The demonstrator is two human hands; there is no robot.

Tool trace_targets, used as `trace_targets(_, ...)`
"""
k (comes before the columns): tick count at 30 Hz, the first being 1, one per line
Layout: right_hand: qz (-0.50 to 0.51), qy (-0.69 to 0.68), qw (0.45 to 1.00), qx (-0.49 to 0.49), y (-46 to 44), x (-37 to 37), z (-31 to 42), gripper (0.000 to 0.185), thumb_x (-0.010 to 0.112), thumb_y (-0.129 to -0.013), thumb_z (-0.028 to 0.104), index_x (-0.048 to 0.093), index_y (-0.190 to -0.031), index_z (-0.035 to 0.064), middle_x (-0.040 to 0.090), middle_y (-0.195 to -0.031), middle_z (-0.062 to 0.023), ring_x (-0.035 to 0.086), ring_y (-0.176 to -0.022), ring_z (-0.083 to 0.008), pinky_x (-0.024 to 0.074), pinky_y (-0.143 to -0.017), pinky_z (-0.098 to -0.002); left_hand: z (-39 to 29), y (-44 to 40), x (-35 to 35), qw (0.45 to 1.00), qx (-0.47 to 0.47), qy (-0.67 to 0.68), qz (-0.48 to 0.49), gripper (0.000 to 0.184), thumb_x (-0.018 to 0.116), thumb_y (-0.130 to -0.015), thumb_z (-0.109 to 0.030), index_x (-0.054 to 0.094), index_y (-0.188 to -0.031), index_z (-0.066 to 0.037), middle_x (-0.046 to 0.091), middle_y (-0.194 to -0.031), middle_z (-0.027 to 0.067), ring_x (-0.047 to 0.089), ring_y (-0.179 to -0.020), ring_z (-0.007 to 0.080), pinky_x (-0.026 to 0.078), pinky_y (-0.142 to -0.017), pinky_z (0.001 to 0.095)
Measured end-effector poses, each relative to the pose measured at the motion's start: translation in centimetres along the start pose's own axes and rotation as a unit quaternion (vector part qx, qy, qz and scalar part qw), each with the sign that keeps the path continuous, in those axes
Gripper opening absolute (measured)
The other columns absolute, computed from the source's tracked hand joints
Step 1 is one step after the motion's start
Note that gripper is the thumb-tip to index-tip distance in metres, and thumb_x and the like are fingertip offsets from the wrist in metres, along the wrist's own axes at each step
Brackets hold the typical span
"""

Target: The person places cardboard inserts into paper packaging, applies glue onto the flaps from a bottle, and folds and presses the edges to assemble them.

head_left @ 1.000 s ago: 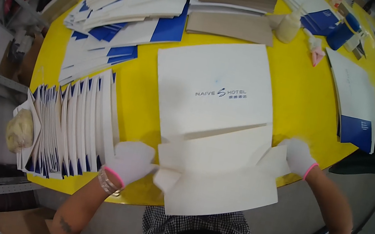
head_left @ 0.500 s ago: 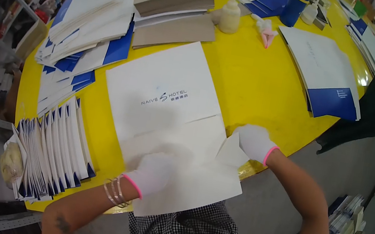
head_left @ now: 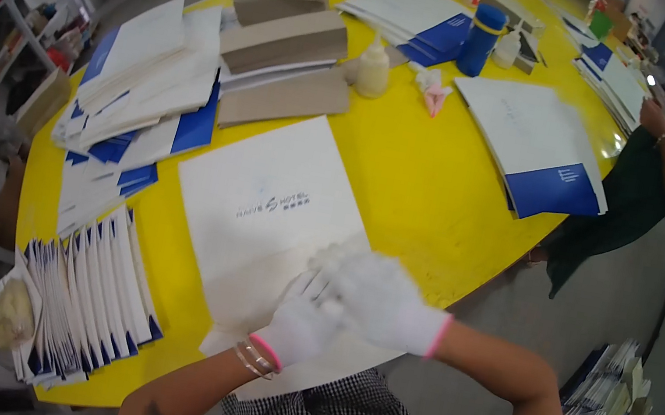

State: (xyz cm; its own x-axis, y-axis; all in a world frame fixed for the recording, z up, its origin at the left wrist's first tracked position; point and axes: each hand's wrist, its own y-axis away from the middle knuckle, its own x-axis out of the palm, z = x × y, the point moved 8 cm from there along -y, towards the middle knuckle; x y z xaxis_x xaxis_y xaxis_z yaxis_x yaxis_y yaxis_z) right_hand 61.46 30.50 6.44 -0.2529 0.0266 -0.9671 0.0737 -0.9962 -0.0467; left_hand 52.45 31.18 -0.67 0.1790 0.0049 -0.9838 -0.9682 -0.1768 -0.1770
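A white paper bag (head_left: 277,171) printed with "NAIVE HOTEL" lies flat in front of me, its near end reaching over the table's edge. Both my hands wear white gloves with pink cuffs and meet over the bag's lower part. My left hand (head_left: 303,322) rests on the paper, its fingers stretched out and partly covered by the other hand. Across it lies my right hand (head_left: 391,302), its fingers smeared by motion. The paper beneath the hands is mostly hidden.
On the yellow table (head_left: 409,177), folded bags (head_left: 90,298) stand in a row at left. Grey-brown boards (head_left: 286,44), a squeeze bottle (head_left: 373,70) and a blue container (head_left: 480,42) lie farther back. A bag stack (head_left: 536,137) lies right, near a person in dark green (head_left: 658,176).
My right hand has moved left from the bag's right-hand flap to my left hand. My left hand has shifted slightly right. The view has tilted up a little.
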Motion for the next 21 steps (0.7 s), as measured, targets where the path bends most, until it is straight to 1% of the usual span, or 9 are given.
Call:
trace_targets(1, -0.084, 0.023, 0.992, -0.090, 0.2, 1.0, 1.4, 0.052, 0.059, -0.086, 0.040, 0.055, -0.124, 0.0042, 0.058, -0.125, -0.0182, 0.054, -0.116, -0.0331, 0.0461, -0.089, -0.0475, 0.3, 0.5, -0.9, 1.000, 0.011, -0.005, -0.007, 0.050, 0.058, -0.087, -0.026, 0.051, -0.128, 0.001, 0.050, -0.132, 0.0220, 0.042, -0.129, 0.0379, 0.032, -0.108, 0.0498)
trace_targets(4, -0.072, -0.012, 0.994, -0.086, 0.2, 5.0, -1.3, 0.068, 0.058, -0.085, 0.049, 0.048, -0.134, 0.0036, 0.046, -0.140, -0.0157, 0.043, -0.129, -0.0313, 0.0400, -0.098, -0.0469, 1.9, 5.1, -3.0, 0.983, -0.078, 0.114, 0.117, 0.062, 0.058, -0.086, -0.039, 0.048, -0.131, 0.003, 0.045, -0.137, 0.0248, 0.039, -0.131, 0.0420, 0.027, -0.110, 0.0545)
trace_targets(7, -0.051, 0.003, 0.995, -0.085, -0.1, 5.4, -1.3, 0.069, 0.058, -0.085, 0.049, 0.045, -0.138, 0.0055, 0.045, -0.141, -0.0124, 0.043, -0.126, -0.0308, 0.0430, -0.092, -0.0454, 4.5, 9.7, -3.8, 0.970, -0.182, -0.034, 0.155, 0.069, 0.059, -0.083, -0.042, 0.046, -0.132, 0.003, 0.043, -0.138, 0.0259, 0.038, -0.131, 0.0435, 0.026, -0.110, 0.0564)
trace_targets(10, -0.022, 0.078, 0.992, -0.094, -0.4, 5.6, -0.9, 0.066, 0.054, -0.088, 0.048, 0.045, -0.139, 0.0083, 0.043, -0.143, -0.0128, 0.041, -0.127, -0.0311, 0.0388, -0.097, -0.0482, 5.6, 10.4, -3.7, 0.988, -0.147, 0.021, 0.034, 0.067, 0.060, -0.081, -0.042, 0.048, -0.130, 0.003, 0.044, -0.138, 0.0245, 0.040, -0.129, 0.0425, 0.027, -0.108, 0.0564)
trace_targets(14, 0.011, 0.138, 0.977, -0.162, -0.9, 5.3, -0.1, 0.063, 0.050, -0.090, 0.049, 0.046, -0.139, 0.0087, 0.044, -0.142, -0.0147, 0.041, -0.128, -0.0327, 0.0381, -0.096, -0.0511, 6.0, 9.6, -3.7, 0.991, -0.102, 0.071, 0.041, 0.061, 0.058, -0.084, -0.040, 0.050, -0.130, -0.001, 0.048, -0.137, 0.0207, 0.042, -0.129, 0.0385, 0.027, -0.109, 0.0533)
trace_targets(16, 0.004, 0.057, 0.969, -0.241, -1.5, 4.9, 0.5, 0.056, 0.046, -0.094, 0.047, 0.049, -0.135, 0.0090, 0.049, -0.135, -0.0174, 0.044, -0.123, -0.0359, 0.0377, -0.095, -0.0531, 5.5, 10.0, -3.0, 0.991, -0.066, 0.104, 0.044, 0.052, 0.055, -0.088, -0.031, 0.050, -0.131, -0.001, 0.048, -0.137, 0.0194, 0.042, -0.130, 0.0362, 0.029, -0.109, 0.0525)
trace_targets(18, 0.021, 0.138, 0.930, -0.340, -5.9, 5.0, -0.9, 0.051, 0.058, -0.087, 0.043, 0.055, -0.129, 0.0142, 0.050, -0.132, -0.0154, 0.047, -0.120, -0.0312, 0.0379, -0.096, -0.0477, 6.1, 9.4, -3.7, 0.993, -0.061, 0.093, 0.037, 0.055, 0.055, -0.086, -0.037, 0.052, -0.129, -0.002, 0.051, -0.133, 0.0171, 0.046, -0.125, 0.0325, 0.032, -0.106, 0.0517)
trace_targets(19, -0.016, 0.046, 0.970, -0.237, -11.0, 3.1, -3.2, 0.051, 0.060, -0.087, 0.041, 0.053, -0.128, 0.0108, 0.053, -0.126, -0.0160, 0.048, -0.117, -0.0340, 0.0385, -0.095, -0.0482, 6.0, 9.3, -3.6, 0.993, -0.054, 0.097, 0.044, 0.059, 0.055, -0.085, -0.043, 0.053, -0.128, -0.003, 0.053, -0.130, 0.0147, 0.050, -0.120, 0.0288, 0.035, -0.102, 0.0508)
trace_targets(21, -0.252, 0.000, 0.963, -0.097, -19.0, -3.7, -6.2, 0.059, 0.070, -0.081, 0.035, 0.051, -0.128, 0.0068, 0.056, -0.123, -0.0172, 0.052, -0.113, -0.0353, 0.0422, -0.092, -0.0464, 5.8, 10.3, -1.9, 0.987, -0.079, 0.131, 0.057, 0.059, 0.055, -0.086, -0.039, 0.050, -0.132, -0.002, 0.048, -0.137, 0.0178, 0.044, -0.127, 0.0324, 0.029, -0.108, 0.0510)
